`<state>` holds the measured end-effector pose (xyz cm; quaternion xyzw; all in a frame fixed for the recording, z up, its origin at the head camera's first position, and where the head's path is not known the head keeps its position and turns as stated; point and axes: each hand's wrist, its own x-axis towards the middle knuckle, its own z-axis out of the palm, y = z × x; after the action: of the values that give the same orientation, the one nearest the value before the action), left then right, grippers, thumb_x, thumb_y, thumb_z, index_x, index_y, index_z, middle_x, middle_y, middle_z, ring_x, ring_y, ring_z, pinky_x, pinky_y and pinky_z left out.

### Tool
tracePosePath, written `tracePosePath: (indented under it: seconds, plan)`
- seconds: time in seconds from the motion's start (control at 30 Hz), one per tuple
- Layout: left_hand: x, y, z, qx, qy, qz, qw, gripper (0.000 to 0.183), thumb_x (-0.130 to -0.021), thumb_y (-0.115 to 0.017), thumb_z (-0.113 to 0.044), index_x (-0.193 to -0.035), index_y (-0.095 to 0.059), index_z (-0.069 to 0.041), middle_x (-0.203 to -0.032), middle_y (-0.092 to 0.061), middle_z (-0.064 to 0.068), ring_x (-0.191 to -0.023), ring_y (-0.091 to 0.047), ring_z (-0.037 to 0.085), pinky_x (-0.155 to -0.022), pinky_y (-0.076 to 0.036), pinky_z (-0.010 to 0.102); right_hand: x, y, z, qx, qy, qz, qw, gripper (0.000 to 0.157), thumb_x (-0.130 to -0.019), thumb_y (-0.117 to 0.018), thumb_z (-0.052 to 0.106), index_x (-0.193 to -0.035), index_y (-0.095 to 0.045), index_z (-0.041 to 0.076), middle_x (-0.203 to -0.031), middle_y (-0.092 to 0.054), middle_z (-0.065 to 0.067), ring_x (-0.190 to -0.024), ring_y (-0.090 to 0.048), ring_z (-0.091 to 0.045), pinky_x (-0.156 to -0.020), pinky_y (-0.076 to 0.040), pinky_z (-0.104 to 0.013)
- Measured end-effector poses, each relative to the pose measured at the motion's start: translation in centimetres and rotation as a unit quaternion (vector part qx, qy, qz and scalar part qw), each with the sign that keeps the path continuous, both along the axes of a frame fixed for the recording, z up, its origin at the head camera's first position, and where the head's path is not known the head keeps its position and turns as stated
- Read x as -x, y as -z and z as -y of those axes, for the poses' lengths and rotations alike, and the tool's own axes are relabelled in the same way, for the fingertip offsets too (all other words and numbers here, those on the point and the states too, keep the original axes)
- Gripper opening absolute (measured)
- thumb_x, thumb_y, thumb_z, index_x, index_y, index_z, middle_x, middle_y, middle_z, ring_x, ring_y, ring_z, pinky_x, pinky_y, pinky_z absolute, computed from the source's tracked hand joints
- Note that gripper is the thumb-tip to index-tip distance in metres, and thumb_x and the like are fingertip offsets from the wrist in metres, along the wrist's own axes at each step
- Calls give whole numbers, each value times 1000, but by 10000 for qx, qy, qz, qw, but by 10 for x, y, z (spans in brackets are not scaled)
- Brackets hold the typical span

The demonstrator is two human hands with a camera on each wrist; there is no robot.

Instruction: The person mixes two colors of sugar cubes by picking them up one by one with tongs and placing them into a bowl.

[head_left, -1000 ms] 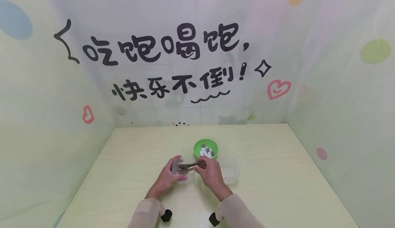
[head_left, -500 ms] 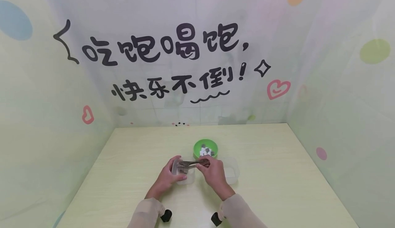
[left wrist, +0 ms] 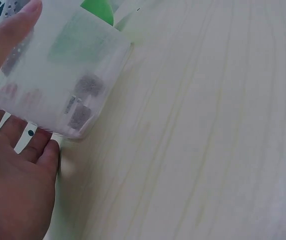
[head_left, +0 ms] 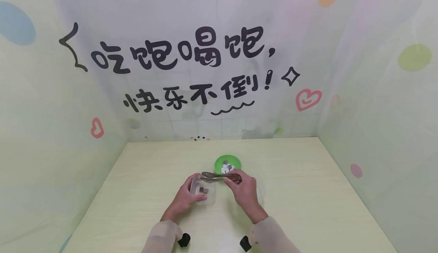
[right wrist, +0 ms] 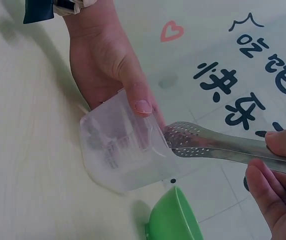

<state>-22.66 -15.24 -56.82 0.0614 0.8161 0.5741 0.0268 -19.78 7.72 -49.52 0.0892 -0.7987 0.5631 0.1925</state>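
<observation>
My left hand (head_left: 184, 198) grips a clear plastic box (head_left: 210, 199) by its side, thumb on the near rim. Two small dark grey-brown cubes (head_left: 203, 190) lie in the box; they also show through its cloudy wall in the left wrist view. My right hand (head_left: 244, 192) pinches metal tongs (head_left: 215, 175) with perforated tips. In the right wrist view, the tips of the tongs (right wrist: 208, 142) are at the box's open rim, with no cube seen between them. Just behind the right hand stands a green bowl (head_left: 219, 159) of white and grey cubes.
A second clear plastic box (head_left: 261, 192) stands right of the right hand, largely hidden by it. All of this is on a pale wooden table (head_left: 154, 161). Printed fabric walls (head_left: 219, 125) enclose its back and sides.
My right hand has moved up and to the right, lifting the tongs from inside the box to its rim. The dark cubes in the box now show plainly. The left hand holds still.
</observation>
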Motion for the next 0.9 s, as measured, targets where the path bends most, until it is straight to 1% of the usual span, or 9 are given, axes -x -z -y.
tracePosePath:
  seconds: [0.23,0.37,0.53,0.73,0.83,0.87,0.9]
  plan:
    - [0,1,1,87,43,39,9999,87,-70,-88,-16,-144,-43,-18,-141,-47,17,-122,-47,34,-104,-36,54,-2,-5,-7,310,172,-211,9992,17,-77,-81,4,-92,-72,2,-80,-72,-8,-68,-68,-15,-58,-56,-25]
    - [-1,0,1,47,15,99,9999,86,-70,-87,-15,-144,-43,-18,-141,-48,16,-120,-49,33,-102,-37,52,-3,-7,-10,354,326,-348,9982,17,-76,-81,3,-91,-72,3,-80,-72,-8,-69,-69,-16,-58,-57,-25]
    - [-1,-1,1,-65,12,80,9999,86,-69,-88,-13,-143,-44,-16,-140,-48,17,-117,-50,32,-100,-39,52,-4,-10,-15,395,481,-469,9970,18,-77,-80,3,-93,-72,2,-82,-73,-10,-69,-69,-18,-59,-57,-24]
    - [-1,-1,1,-80,-7,80,9999,85,-69,-88,-12,-142,-45,-16,-142,-48,15,-122,-47,32,-103,-36,52,-4,-12,-21,399,625,-555,9957,19,-78,-80,3,-95,-71,1,-86,-73,-10,-72,-70,-20,-61,-57,-24]
    - [-2,-4,0,-77,-30,70,9999,84,-70,-87,-10,-142,-45,-16,-143,-47,16,-125,-45,33,-105,-34,53,-3,-11,-24,418,706,-549,9951,19,-78,-80,4,-96,-71,2,-87,-73,-10,-74,-70,-20,-62,-57,-23]
    - [-3,-6,-1,-91,-31,65,9999,84,-71,-86,-8,-143,-44,-15,-143,-46,17,-126,-45,35,-105,-33,54,-2,-11,-25,431,733,-544,9949,19,-79,-80,4,-96,-71,2,-87,-73,-9,-75,-70,-20,-62,-57,-23]
    - [-6,-10,-2,-78,-14,33,10000,83,-71,-86,-7,-143,-44,-13,-143,-46,19,-125,-45,36,-105,-33,55,-2,-10,-26,438,757,-548,9947,19,-79,-80,4,-96,-71,3,-87,-73,-9,-75,-70,-20,-62,-57,-23]
